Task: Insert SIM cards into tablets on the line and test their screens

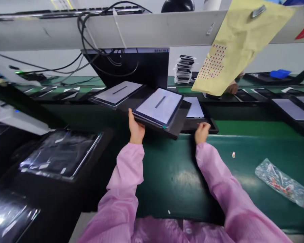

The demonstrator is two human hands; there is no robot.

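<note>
Hands: my left hand (pixel 136 131) grips the near edge of a black tray (pixel 183 118); my right hand (pixel 202 133) is curled at the near edge of a second tray (pixel 209 119), and I cannot tell whether it grips it.
Green bench (pixel 172 192): spreads below my forearms.
Pale shelf (pixel 147 28): crosses above the bench.
Monitor (pixel 152 64): mostly dark, behind the black tray and below the shelf.
Yellow sheet (pixel 243 44): hangs in front of the shelf, right of my right hand, with rows of red marks.
Black tray: tilted, its right end partly covering my view of the second tray.
Lit tablets: both on the black tray, the nearer one (pixel 159 104) by my left thumb, the other (pixel 119 92) farther left.
Clear bag (pixel 283 184): on the bench to my right, reddish bits inside.
Small scrap (pixel 233 154): between my right forearm and the bag.
</note>
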